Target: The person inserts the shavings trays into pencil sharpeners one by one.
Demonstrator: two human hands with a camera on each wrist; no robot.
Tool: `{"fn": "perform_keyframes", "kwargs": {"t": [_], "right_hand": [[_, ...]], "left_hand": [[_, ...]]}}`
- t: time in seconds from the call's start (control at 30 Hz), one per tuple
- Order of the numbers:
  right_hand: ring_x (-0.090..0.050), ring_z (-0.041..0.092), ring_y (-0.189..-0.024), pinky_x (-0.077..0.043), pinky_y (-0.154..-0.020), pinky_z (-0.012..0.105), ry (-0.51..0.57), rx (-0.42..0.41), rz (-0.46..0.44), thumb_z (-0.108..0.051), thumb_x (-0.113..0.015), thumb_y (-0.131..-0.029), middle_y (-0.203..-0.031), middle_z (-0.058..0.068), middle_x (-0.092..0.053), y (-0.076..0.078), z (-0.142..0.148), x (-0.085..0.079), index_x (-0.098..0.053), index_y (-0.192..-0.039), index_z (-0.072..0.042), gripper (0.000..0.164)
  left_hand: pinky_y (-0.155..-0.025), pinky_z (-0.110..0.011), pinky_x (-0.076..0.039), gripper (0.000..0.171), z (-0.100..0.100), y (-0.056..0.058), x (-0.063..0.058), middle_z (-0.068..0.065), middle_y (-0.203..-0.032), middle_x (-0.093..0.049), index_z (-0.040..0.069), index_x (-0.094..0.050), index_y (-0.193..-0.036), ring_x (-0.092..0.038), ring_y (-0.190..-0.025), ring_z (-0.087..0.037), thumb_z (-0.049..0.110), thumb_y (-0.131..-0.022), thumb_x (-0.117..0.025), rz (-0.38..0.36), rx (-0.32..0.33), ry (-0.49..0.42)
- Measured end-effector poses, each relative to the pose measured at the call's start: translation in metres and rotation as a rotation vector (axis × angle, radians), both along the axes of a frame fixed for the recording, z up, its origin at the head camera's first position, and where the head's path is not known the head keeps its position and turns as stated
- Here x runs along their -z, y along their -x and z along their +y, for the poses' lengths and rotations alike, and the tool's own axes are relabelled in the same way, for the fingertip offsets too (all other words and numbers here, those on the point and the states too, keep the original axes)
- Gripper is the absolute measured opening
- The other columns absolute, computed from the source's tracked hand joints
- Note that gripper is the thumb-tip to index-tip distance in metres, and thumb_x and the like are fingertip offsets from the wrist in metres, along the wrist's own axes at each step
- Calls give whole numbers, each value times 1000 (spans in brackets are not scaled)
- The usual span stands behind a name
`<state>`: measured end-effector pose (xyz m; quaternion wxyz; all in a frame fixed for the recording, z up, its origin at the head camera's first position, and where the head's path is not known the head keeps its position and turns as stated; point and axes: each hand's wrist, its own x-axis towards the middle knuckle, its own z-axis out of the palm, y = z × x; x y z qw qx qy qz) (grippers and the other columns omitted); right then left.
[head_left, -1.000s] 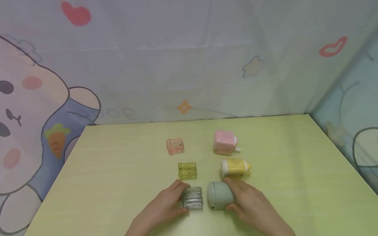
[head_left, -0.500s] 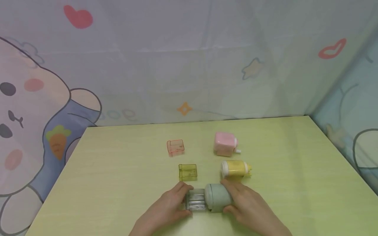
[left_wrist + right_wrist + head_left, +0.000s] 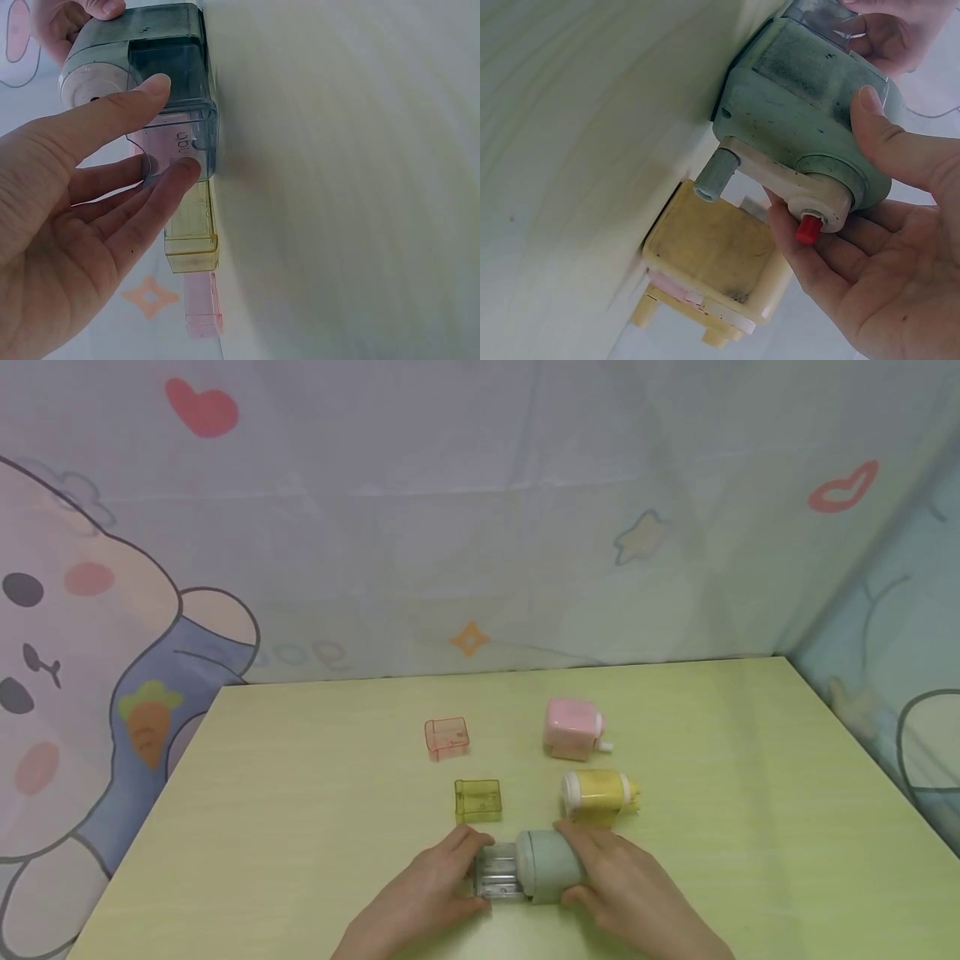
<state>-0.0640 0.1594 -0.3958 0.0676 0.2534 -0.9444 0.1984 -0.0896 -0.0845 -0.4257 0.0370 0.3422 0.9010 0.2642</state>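
A green hand-crank pencil sharpener (image 3: 550, 867) lies on the table at the front, its crank (image 3: 780, 172) and red knob (image 3: 808, 229) facing right. My right hand (image 3: 628, 878) grips its body from the right, thumb on one side and fingers on the other. Part of a clear grey shavings drawer (image 3: 497, 870) sits inside the sharpener's left end. Around the drawer's outer end, my left hand (image 3: 431, 883) holds it between thumb and fingers. The left wrist view shows the thumb and a fingertip against the clear drawer (image 3: 180, 139).
Behind the hands lie a yellow sharpener (image 3: 600, 791) and a pink sharpener (image 3: 572, 727). To their left are a clear yellow drawer (image 3: 477, 800) and a clear pink drawer (image 3: 447, 737). A printed curtain (image 3: 420, 527) hangs at the table's back edge.
The clear drawer and green sharpener were apart; they have come together, and the drawer now reaches into the sharpener. My left hand moved right, my right hand slightly left.
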Motion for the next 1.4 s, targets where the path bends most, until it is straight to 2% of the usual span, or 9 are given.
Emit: {"fn": "perform_keyframes", "kwargs": {"t": [0.27,0.57,0.87,1.27,1.4], "right_hand": [[-54,29,-100,-50,-82,50,11,-5,-13,-22,-76,-64,-115,20,-59,0,-1,0,-47,-122,-1,68],[-53,28,-102,-49,-84,49,-1,-2,-9,-22,-77,-64,-116,19,-58,0,-1,-1,-48,-122,0,69],[-53,26,-101,-50,-83,47,-4,-9,9,-22,-77,-63,-115,17,-60,0,0,1,-49,-121,0,68],[-53,25,-100,-50,-83,47,-7,-3,6,-22,-77,-63,-114,16,-60,1,-3,0,-49,-121,-1,68],[-53,23,-100,-49,-84,46,-2,9,-22,-21,-77,-63,-113,15,-60,1,-5,0,-49,-122,-3,68]], "left_hand": [[-75,-25,-51,56,4,1,1,0,-106,-51,7,-48,-119,-49,-83,-5,24,-72,-73,-37,2,-1],[-75,-24,-51,56,7,2,2,-1,-108,-52,7,-48,-119,-49,-84,-5,24,-72,-73,-3,17,-7],[-77,-24,-51,58,12,2,0,-2,-111,-51,6,-47,-121,-49,-86,-5,25,-73,-73,-48,20,7],[-77,-23,-51,58,12,3,-1,0,-110,-51,7,-47,-121,-49,-87,-5,26,-73,-72,-53,20,7],[-78,-24,-51,57,12,2,1,1,-109,-51,8,-47,-121,-49,-87,-5,26,-73,-72,-54,21,-8]]}}
